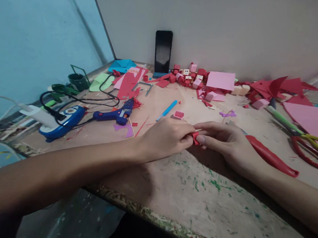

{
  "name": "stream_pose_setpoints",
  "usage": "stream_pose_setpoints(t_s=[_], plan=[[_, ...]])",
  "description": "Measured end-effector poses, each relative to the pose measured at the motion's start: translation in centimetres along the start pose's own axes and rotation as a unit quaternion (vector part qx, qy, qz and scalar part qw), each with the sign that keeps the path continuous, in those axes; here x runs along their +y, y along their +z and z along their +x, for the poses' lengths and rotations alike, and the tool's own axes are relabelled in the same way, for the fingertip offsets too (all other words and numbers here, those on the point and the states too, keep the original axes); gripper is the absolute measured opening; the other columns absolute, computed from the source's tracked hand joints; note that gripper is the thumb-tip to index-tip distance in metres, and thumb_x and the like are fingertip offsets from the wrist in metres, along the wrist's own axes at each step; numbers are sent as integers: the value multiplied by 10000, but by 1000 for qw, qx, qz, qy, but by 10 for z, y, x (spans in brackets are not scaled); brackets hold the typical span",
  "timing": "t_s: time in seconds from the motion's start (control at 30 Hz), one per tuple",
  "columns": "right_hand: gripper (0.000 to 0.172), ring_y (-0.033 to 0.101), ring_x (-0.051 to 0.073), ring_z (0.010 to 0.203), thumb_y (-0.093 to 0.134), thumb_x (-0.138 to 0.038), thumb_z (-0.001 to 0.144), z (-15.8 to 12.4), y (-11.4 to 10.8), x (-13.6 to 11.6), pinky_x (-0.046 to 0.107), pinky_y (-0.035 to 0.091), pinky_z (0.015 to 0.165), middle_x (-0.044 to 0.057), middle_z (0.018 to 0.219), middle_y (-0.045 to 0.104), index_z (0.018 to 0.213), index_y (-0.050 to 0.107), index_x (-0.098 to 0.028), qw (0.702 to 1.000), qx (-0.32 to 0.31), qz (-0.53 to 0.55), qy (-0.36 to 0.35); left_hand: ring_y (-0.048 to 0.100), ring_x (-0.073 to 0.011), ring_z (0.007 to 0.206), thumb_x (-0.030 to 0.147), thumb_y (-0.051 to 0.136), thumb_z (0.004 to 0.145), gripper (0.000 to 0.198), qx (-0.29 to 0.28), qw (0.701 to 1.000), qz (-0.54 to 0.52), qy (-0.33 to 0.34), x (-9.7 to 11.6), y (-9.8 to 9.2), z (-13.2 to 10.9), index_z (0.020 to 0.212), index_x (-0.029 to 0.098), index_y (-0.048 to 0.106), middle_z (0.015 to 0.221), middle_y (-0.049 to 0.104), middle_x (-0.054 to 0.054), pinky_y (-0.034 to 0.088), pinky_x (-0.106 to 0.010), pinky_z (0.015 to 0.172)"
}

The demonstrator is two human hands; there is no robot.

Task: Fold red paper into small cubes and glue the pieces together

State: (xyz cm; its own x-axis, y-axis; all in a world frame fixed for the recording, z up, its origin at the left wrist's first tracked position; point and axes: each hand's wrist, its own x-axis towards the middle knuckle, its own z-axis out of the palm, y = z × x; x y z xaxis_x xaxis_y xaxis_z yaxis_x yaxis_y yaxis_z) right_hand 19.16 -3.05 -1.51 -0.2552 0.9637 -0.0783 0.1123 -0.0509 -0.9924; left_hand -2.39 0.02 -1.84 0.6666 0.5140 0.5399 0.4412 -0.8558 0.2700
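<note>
Between my two hands, just above the table, is a small red paper piece (195, 138). My left hand (167, 138) is closed, thumb and forefinger pinching its left side. From the right, my right hand (227, 141) grips the same piece between thumb and fingers. Its exact shape is partly covered by the fingertips. Beyond my left hand lie a light blue pen-like tool (167, 110) and a small pink-and-red paper piece (178, 114). A red-handled tool (271, 156) rests beside my right wrist, its front end partly hidden by the hand.
A blue glue gun (115, 114) lies left, corded to a blue power strip (63, 122). A phone (163, 52) leans on the back wall. Several red and pink paper-covered cubes (197, 81) lie nearby. Scissors (311, 149) and pink paper (312, 124) are at right.
</note>
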Motion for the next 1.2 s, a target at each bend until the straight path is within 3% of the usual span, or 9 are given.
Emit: stream_pose_setpoints(t_s=[0.27,0.5,0.67,0.83,1.0,1.2], plan=[[306,784,197,865,900,-432,838,1,-2,3,288,612,807,45,944,848,1090,840,-269,999,-10,42,9,670,-134,673,173,587,963,223,8,997,-67,-45,0,-2,3,967,151,809,821,803,-32,475,-251,642],[333,759,147,759,917,-398,823,2,-3,5,243,606,741,2,837,814,1120,830,-276,999,7,41,-5,679,-130,687,134,578,934,254,15,992,-108,-56,-1,2,2,1035,151,811,904,828,-41,510,-258,681],[356,790,190,865,903,-411,841,2,-4,7,277,619,785,45,964,846,1158,822,-272,999,-14,39,4,660,-126,643,126,586,926,234,24,994,-100,-46,-4,3,2,970,148,815,832,820,-41,484,-256,646],[314,801,212,928,913,-366,834,2,-3,7,321,627,870,58,1039,854,1125,830,-284,995,-25,93,9,636,-114,650,173,619,929,176,29,983,-166,-77,-3,1,3,983,152,785,846,794,-34,496,-242,645],[316,788,177,750,961,-322,753,4,-2,0,302,649,723,39,1028,854,1048,849,-305,985,28,169,26,558,-84,600,220,618,949,111,79,957,-250,-126,3,-4,3,1032,163,665,795,654,13,465,-205,573],[302,797,173,717,979,-295,714,6,-7,-3,269,659,671,20,946,852,989,854,-307,977,2,209,42,557,-97,653,210,664,950,98,84,971,-218,-49,2,-2,1,1030,162,694,815,667,2,476,-219,621]])
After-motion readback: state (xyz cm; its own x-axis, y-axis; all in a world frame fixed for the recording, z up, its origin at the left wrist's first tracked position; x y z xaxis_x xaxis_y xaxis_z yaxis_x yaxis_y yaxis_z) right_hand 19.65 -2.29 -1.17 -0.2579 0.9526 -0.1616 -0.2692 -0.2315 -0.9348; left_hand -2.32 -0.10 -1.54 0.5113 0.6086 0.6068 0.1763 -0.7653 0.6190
